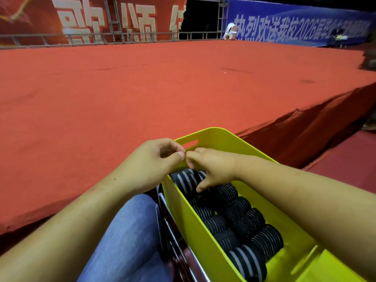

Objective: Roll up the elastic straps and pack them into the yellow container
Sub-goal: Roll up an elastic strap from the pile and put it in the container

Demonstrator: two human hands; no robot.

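A yellow container (205, 237) stands beside my knee, with a handle slot in its far wall. Several rolled elastic straps (247, 222), black with grey stripes, fill it in two rows. Both hands hover over its far end. My left hand (154, 165) has its fingers curled and its thumb tip against the index finger, and nothing shows between them. My right hand (213, 167) reaches in from the right, its fingertips meeting the left thumb. Its fingers curl over the farthest rolled strap (186, 179) and its thumb points down onto the rolls.
A wide red carpeted platform (142, 88) stretches ahead, with its edge dropping away at the right. My jeans-clad leg (130, 237) is left of the container, and metal bars (175, 241) run between them. Red and blue banners and a railing stand far back.
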